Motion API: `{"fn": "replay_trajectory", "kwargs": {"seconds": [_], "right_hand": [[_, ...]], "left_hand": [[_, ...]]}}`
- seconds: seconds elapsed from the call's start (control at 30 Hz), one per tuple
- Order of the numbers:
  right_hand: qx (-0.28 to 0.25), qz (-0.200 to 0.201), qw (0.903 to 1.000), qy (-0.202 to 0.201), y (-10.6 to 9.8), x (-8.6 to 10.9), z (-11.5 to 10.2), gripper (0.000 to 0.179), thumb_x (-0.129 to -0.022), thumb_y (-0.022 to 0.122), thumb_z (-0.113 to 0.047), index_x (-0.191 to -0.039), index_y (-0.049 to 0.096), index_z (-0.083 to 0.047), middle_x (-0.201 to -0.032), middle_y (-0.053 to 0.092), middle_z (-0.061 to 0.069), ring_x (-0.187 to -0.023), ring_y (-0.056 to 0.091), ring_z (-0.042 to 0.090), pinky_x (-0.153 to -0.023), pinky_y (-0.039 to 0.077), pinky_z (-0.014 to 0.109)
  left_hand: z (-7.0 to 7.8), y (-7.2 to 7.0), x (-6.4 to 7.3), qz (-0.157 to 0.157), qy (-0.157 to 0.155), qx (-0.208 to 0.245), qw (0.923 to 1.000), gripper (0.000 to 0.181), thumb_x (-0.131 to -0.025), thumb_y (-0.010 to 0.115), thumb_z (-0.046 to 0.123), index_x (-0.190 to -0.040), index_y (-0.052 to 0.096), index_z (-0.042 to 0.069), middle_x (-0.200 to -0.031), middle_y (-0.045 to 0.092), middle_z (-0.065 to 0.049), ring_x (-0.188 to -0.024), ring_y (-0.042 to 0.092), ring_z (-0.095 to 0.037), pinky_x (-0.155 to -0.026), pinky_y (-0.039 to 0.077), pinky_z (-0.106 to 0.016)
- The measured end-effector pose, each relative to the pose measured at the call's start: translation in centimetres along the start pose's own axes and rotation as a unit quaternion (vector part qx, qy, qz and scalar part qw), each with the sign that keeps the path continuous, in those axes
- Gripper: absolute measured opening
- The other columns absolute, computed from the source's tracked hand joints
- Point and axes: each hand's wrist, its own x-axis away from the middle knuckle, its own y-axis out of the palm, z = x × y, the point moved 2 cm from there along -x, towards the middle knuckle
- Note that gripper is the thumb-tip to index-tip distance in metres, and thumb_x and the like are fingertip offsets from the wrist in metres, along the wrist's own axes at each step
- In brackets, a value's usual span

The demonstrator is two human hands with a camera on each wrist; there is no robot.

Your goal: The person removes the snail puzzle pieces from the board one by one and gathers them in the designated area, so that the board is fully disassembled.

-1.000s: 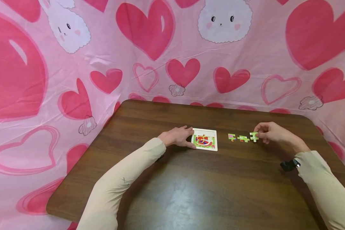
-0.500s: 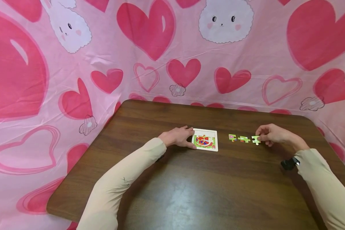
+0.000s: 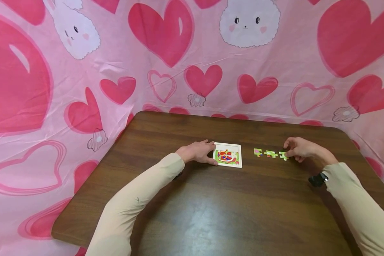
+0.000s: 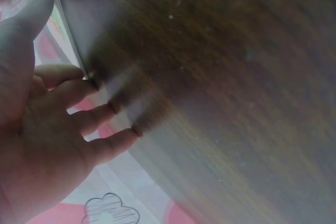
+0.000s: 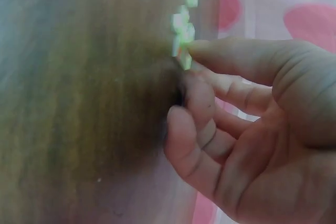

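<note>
- The jigsaw piece (image 3: pixel 282 155), flat, knobbed and mostly green, lay at the right end of a row, touched by the thumb of the right hand (image 3: pixel 302 147).
- That hand's other fingers were curled; I could not tell whether they gripped the piece.
- Just left lay the second piece (image 3: pixel 270 154), then the third piece (image 3: pixel 257 152).
- Farther left sat a square, white-rimmed puzzle board (image 3: pixel 226 147) with a coloured spiral.
- The left hand (image 3: pixel 196 152), fingers loosely extended, rested along its left edge.
- The table (image 3: pixel 204 206) was wood-grained; a wrinkled pink sheet (image 3: pixel 115 60) hung behind.
</note>
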Motion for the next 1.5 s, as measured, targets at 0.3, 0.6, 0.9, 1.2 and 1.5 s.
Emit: {"fn": "replay_trajectory", "kwargs": {"seconds": [0.3,0.6,0.9,1.2,1.5], "right_hand": [[0.01,0.004,0.9999,0.002,0.3,0.0,0.1,0.034,-0.091,0.068,-0.014,-0.111,0.049,0.006,-0.075,0.053,0.003,-0.058,0.052,0.016,-0.052,0.05,0.033],[0.045,0.065,0.9968,-0.016,0.3,0.6,-1.3,0.022,-0.093,0.066,-0.016,-0.104,0.057,0.0,-0.073,0.057,0.006,-0.057,0.054,0.017,-0.05,0.05,0.032],[0.059,0.099,0.9923,-0.045,0.4,0.6,-3.8,0.015,-0.095,0.064,-0.015,-0.102,0.059,-0.002,-0.078,0.063,0.009,-0.058,0.058,0.019,-0.051,0.052,0.036],[0.069,0.119,0.9869,-0.084,1.0,0.5,-6.3,0.015,-0.095,0.064,-0.018,-0.1,0.062,-0.005,-0.08,0.063,0.012,-0.058,0.057,0.016,-0.05,0.047,0.03],[0.085,0.124,0.9799,-0.131,3.0,-0.6,-9.0,0.011,-0.094,0.066,-0.017,-0.097,0.064,-0.007,-0.082,0.067,0.011,-0.06,0.06,0.018,-0.055,0.047,0.027]], "left_hand": [[0.0,0.1,0.1,-0.003,-0.001,-0.003,1.0,0.088,-0.087,0.056,0.069,-0.153,0.034,0.015,-0.163,0.025,-0.006,-0.151,0.022,-0.032,-0.119,0.028,-0.05],[0.2,0.1,0.1,-0.002,-0.003,0.004,1.0,0.086,-0.087,0.057,0.068,-0.152,0.036,0.015,-0.163,0.025,-0.006,-0.151,0.022,-0.032,-0.118,0.028,-0.052],[0.0,0.0,0.0,-0.003,-0.002,0.008,1.0,0.088,-0.087,0.056,0.068,-0.154,0.033,0.016,-0.164,0.023,-0.006,-0.152,0.02,-0.031,-0.119,0.027,-0.052],[0.1,-0.1,0.0,0.0,-0.002,0.011,0.9999,0.087,-0.087,0.057,0.068,-0.153,0.034,0.016,-0.164,0.024,-0.006,-0.152,0.02,-0.031,-0.119,0.026,-0.053],[0.1,-0.1,0.1,-0.002,-0.004,0.011,0.9999,0.087,-0.087,0.057,0.068,-0.153,0.035,0.016,-0.164,0.024,-0.005,-0.152,0.02,-0.031,-0.119,0.026,-0.053]]}}
